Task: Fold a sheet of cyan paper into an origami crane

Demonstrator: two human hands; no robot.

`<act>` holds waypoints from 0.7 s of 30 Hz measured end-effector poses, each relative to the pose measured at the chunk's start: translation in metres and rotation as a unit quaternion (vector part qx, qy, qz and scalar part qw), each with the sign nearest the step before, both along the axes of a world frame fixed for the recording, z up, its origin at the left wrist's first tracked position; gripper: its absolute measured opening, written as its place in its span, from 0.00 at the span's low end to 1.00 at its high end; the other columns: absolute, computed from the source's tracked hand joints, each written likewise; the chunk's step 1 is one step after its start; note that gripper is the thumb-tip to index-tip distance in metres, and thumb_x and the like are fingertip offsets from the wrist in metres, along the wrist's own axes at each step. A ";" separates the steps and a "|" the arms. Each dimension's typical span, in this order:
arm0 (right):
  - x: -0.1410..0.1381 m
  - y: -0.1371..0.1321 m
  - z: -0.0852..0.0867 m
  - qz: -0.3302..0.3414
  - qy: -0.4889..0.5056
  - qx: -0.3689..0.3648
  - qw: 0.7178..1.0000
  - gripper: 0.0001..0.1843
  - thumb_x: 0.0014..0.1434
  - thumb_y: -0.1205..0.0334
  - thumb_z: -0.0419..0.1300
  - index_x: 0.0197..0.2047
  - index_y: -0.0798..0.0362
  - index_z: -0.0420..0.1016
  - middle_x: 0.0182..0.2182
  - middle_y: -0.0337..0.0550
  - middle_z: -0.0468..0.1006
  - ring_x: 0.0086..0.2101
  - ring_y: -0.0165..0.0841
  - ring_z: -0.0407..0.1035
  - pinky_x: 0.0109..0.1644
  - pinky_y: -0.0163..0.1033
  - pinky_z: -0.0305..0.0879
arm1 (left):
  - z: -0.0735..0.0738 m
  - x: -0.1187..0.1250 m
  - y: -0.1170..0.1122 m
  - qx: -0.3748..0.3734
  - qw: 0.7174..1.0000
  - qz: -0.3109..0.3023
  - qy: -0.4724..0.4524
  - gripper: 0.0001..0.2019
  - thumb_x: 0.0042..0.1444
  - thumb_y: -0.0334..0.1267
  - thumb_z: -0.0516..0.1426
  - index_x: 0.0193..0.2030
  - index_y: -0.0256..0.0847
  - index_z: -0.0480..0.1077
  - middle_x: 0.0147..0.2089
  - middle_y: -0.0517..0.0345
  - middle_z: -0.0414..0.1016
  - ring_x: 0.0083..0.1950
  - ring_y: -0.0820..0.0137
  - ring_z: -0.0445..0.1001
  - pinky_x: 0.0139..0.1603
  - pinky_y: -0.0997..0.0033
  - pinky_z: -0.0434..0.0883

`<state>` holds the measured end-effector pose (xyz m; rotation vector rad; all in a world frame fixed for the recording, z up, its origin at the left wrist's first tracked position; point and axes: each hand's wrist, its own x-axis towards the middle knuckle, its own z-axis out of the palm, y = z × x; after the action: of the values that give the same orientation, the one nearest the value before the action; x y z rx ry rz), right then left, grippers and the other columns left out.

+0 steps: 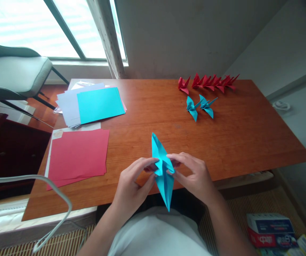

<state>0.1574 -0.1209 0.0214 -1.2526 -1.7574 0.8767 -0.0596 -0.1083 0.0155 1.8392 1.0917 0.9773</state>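
Over the near edge of the table, a partly folded blue origami paper (165,182) is held up between both hands. It is a long pointed diamond, one tip aimed away from me and the other toward my body, with folds opened around its middle. My left hand (137,177) pinches the left side of that middle between thumb and fingers. On the opposite side, my right hand (191,170) grips the paper in the same way. Some fingertips are hidden behind the paper.
Several red paper cranes (213,82) line the far right of the wooden table (147,113), with two blue cranes (206,106) in front. Left lie blue sheets (99,106), white sheets (67,108) and red sheets (78,154). A white cable (59,192) curves at lower left.
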 end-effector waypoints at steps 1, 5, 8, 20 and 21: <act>0.000 0.000 0.000 0.009 -0.001 -0.003 1.000 0.18 0.64 0.62 0.66 0.56 0.45 0.75 0.39 0.39 0.80 0.39 0.31 0.75 0.45 0.36 0.71 | 0.000 0.000 0.000 0.007 1.000 -0.001 0.000 0.14 0.61 0.27 0.59 0.53 0.44 0.74 0.41 0.59 0.78 0.40 0.73 0.77 0.42 0.76 0.74; 0.000 0.001 0.001 0.023 0.000 -0.014 1.000 0.18 0.64 0.61 0.66 0.56 0.45 0.75 0.39 0.39 0.80 0.40 0.31 0.75 0.46 0.36 0.70 | 0.001 0.001 0.002 0.016 1.000 -0.003 0.001 0.11 0.62 0.27 0.60 0.48 0.43 0.75 0.38 0.59 0.75 0.38 0.74 0.75 0.39 0.77 0.73; 0.000 0.002 0.001 0.033 -0.002 -0.020 0.999 0.16 0.64 0.61 0.66 0.55 0.46 0.76 0.40 0.39 0.80 0.41 0.32 0.74 0.47 0.37 0.70 | 0.002 0.000 0.004 0.016 1.000 -0.010 0.005 0.08 0.62 0.28 0.60 0.46 0.42 0.76 0.37 0.59 0.73 0.37 0.75 0.74 0.38 0.77 0.72; -0.001 0.010 0.000 0.080 -0.017 0.002 0.997 0.07 0.64 0.60 0.64 0.47 0.47 0.79 0.34 0.39 0.73 0.34 0.31 0.69 0.39 0.37 0.67 | 0.002 0.001 0.008 0.025 0.999 -0.044 -0.001 0.06 0.62 0.29 0.61 0.43 0.42 0.78 0.36 0.57 0.71 0.34 0.74 0.73 0.34 0.76 0.72; -0.001 0.010 -0.001 0.080 -0.010 0.004 0.997 0.06 0.64 0.60 0.64 0.45 0.47 0.79 0.33 0.39 0.73 0.34 0.31 0.69 0.38 0.37 0.67 | 0.002 0.001 0.008 0.025 0.999 -0.045 -0.002 0.06 0.62 0.29 0.61 0.43 0.42 0.78 0.36 0.58 0.71 0.34 0.74 0.73 0.34 0.76 0.71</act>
<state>0.1559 -0.1111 0.0202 -1.1324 -1.8954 0.9496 -0.0586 -0.1006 0.0174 1.9084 0.9808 0.9629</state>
